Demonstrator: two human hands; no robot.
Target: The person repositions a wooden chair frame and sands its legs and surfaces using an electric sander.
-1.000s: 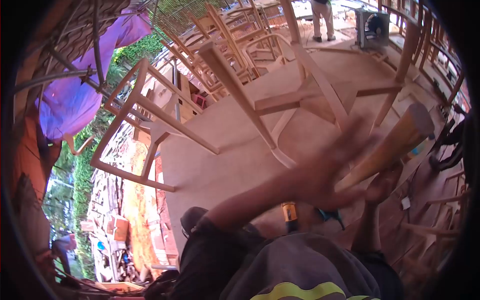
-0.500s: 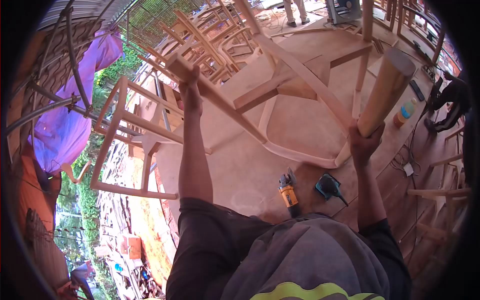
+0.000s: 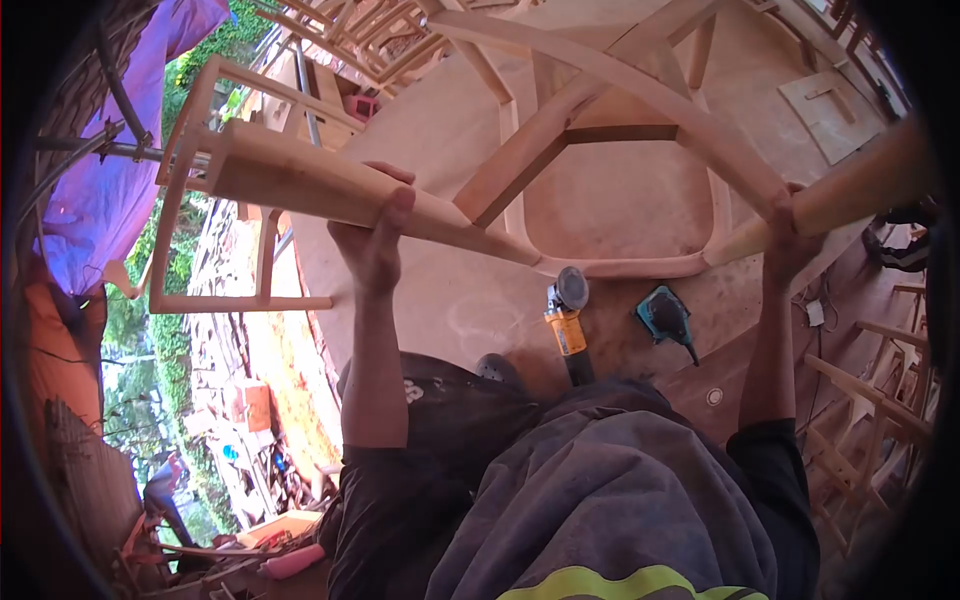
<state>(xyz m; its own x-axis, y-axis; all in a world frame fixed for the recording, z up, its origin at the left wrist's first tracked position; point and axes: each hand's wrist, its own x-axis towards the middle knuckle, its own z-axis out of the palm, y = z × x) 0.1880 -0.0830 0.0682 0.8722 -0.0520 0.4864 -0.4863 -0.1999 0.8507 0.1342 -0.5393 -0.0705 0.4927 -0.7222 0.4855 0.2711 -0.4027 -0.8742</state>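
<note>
Head view shows a pale wooden frame [image 3: 530, 155] with thick tapering legs [image 3: 300, 180].

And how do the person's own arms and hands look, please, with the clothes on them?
The left hand and right hand wear no gloves, and no watch shows. The forearms are uncovered; dark sleeves end around the elbows. Over the body is a grey garment with a bright yellow-green band.
</note>
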